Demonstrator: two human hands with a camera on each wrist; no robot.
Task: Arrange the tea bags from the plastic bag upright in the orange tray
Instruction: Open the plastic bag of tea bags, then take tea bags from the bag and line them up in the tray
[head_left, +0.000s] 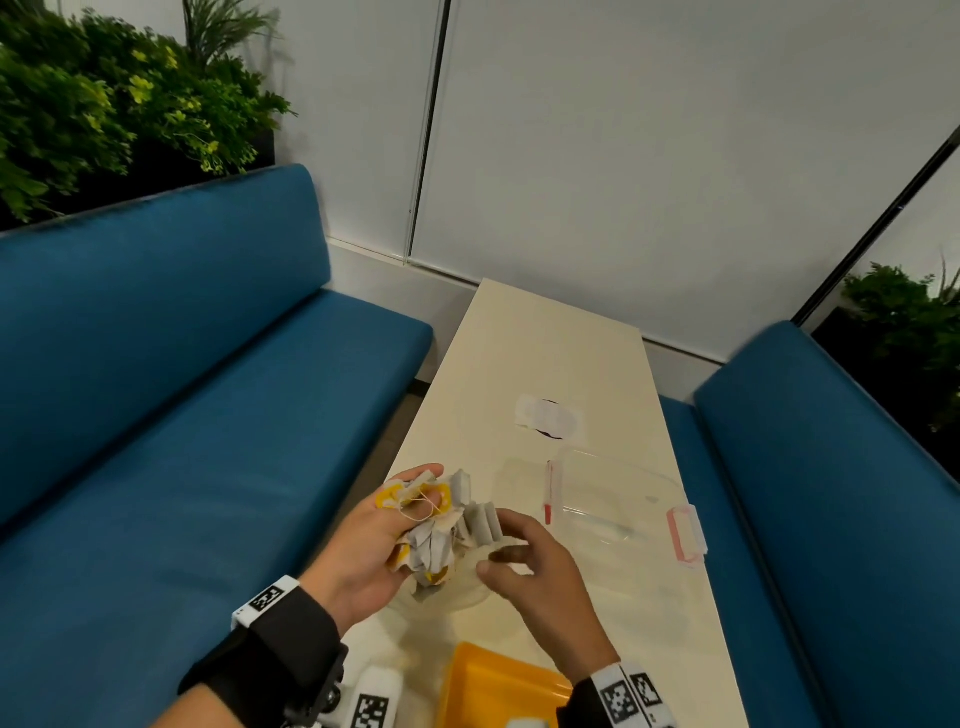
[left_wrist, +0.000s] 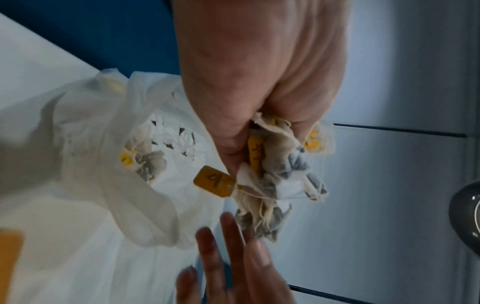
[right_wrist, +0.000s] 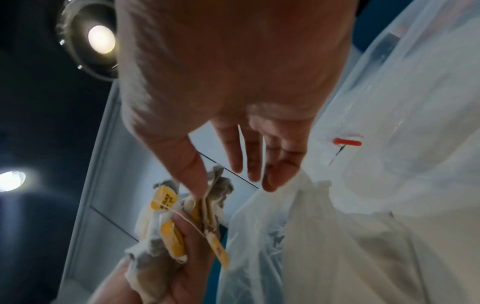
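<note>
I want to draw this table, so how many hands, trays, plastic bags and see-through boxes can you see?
Hands: 2, the left hand gripping a bunch of tea bags and the right hand with loose fingers.
Orange tray: 1.
Plastic bag: 1.
Clear box: 1.
Total: 5. The tea bags are too bunched to count.

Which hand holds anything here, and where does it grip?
Left hand grips a clump of tea bags around its middle, tags and strings dangling. Right hand holds nothing, fingers relaxed.

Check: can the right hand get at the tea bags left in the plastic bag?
Probably yes. The right hand hovers open beside the plastic bag, whose mouth gapes over the remaining tea bags; nothing blocks it.
</note>
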